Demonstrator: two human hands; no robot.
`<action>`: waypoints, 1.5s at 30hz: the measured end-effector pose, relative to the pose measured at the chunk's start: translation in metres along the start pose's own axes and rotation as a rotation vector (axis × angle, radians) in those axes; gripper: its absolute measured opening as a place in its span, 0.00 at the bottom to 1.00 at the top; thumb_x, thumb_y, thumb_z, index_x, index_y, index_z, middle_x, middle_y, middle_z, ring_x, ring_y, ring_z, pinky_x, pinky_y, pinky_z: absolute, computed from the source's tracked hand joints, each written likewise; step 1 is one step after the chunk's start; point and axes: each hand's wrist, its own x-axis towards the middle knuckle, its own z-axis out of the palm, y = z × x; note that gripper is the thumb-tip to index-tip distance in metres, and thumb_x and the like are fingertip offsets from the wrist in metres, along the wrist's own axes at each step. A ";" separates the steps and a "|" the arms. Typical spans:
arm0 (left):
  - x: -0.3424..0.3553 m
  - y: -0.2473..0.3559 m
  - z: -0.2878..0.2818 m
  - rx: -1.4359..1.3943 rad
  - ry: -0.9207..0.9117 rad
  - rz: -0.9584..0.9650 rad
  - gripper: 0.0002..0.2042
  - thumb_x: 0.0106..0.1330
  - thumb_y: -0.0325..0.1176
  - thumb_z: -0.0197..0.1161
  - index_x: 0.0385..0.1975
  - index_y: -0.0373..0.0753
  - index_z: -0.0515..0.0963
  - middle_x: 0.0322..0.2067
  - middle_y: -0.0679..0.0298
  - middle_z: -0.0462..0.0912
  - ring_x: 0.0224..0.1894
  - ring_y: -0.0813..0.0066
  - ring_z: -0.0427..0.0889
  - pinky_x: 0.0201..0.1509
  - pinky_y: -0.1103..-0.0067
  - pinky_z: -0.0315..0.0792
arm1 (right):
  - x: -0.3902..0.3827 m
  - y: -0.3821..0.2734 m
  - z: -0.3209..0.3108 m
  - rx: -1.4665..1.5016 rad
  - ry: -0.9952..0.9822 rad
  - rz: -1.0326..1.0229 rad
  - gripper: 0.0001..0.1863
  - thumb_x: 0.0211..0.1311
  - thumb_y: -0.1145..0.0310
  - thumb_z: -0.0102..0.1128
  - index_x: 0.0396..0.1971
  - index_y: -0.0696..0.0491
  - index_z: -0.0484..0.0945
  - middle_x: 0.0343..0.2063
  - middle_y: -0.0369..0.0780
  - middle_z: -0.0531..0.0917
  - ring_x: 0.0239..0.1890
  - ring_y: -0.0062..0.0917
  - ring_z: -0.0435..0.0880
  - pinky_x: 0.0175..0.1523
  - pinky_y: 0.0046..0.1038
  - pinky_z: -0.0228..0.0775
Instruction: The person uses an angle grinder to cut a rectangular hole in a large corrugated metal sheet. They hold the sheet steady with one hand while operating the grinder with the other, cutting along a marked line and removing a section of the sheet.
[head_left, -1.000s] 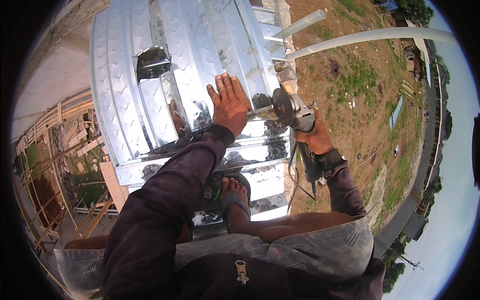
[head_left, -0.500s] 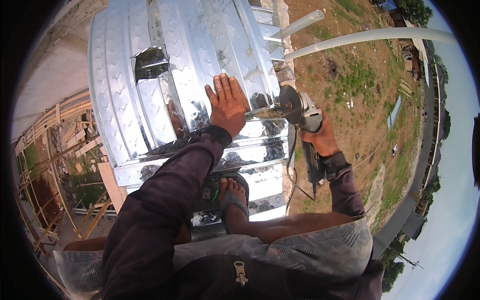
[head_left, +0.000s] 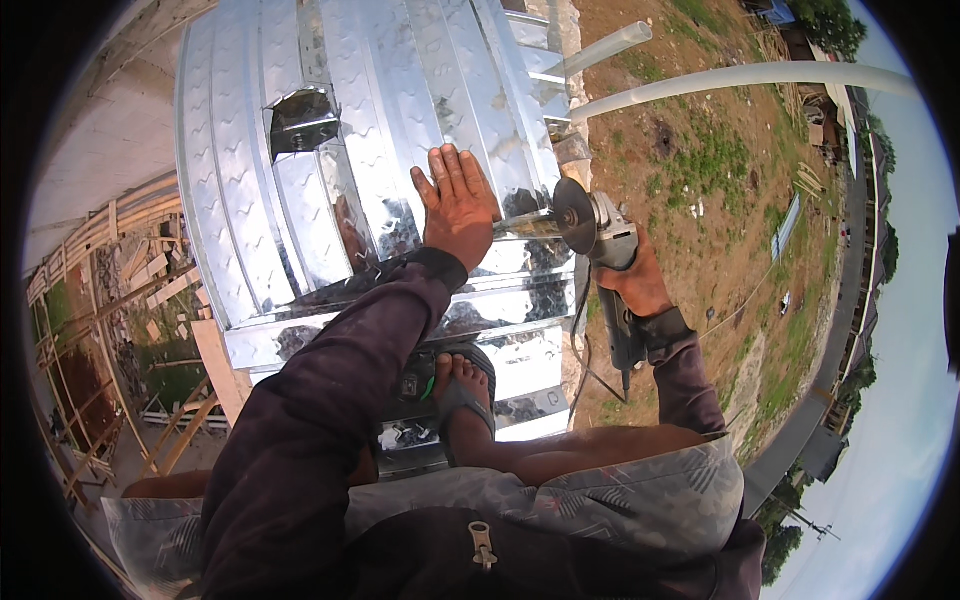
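Right hand (head_left: 637, 280) wrapped round a grinder (head_left: 615, 242) beside the sheet (head_left: 385, 95), left hand (head_left: 460, 222) flat atop, 1 hole (head_left: 305, 122) apparently cut, remainder unclear.

My right hand (head_left: 645, 282) has shifted the angle grinder (head_left: 617, 243) about: a second ago its disc (head_left: 573, 216) stood a little nearer my left hand (head_left: 460, 212), then half a second ago it swung farther out to that hand's right. Since then I have brought it partway back toward my left hand.
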 end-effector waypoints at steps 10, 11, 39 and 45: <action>-0.001 0.000 -0.001 -0.010 0.036 0.013 0.28 0.67 0.25 0.49 0.64 0.11 0.57 0.64 0.18 0.58 0.71 0.19 0.53 0.69 0.30 0.40 | 0.000 -0.001 0.001 0.021 -0.004 -0.007 0.47 0.46 0.82 0.69 0.68 0.58 0.55 0.48 0.39 0.79 0.49 0.26 0.80 0.56 0.29 0.73; -0.001 0.000 -0.001 -0.022 0.039 0.011 0.28 0.67 0.25 0.49 0.64 0.11 0.57 0.64 0.18 0.58 0.71 0.19 0.53 0.69 0.30 0.39 | 0.000 -0.001 0.002 0.030 -0.007 -0.009 0.47 0.46 0.82 0.69 0.68 0.58 0.55 0.48 0.39 0.79 0.49 0.26 0.80 0.56 0.29 0.73; -0.002 0.000 0.005 -0.113 0.025 -0.008 0.33 0.64 0.26 0.48 0.67 0.11 0.51 0.67 0.19 0.51 0.74 0.22 0.46 0.69 0.30 0.38 | 0.001 -0.003 0.003 0.034 -0.004 -0.008 0.45 0.47 0.84 0.68 0.67 0.57 0.56 0.47 0.39 0.79 0.48 0.25 0.80 0.55 0.29 0.74; -0.001 0.000 0.004 -0.134 0.024 -0.017 0.33 0.64 0.26 0.48 0.67 0.12 0.51 0.68 0.20 0.50 0.74 0.23 0.45 0.69 0.30 0.37 | 0.000 -0.005 0.003 -0.002 0.007 -0.005 0.45 0.47 0.83 0.68 0.67 0.57 0.56 0.47 0.39 0.80 0.48 0.25 0.79 0.55 0.28 0.74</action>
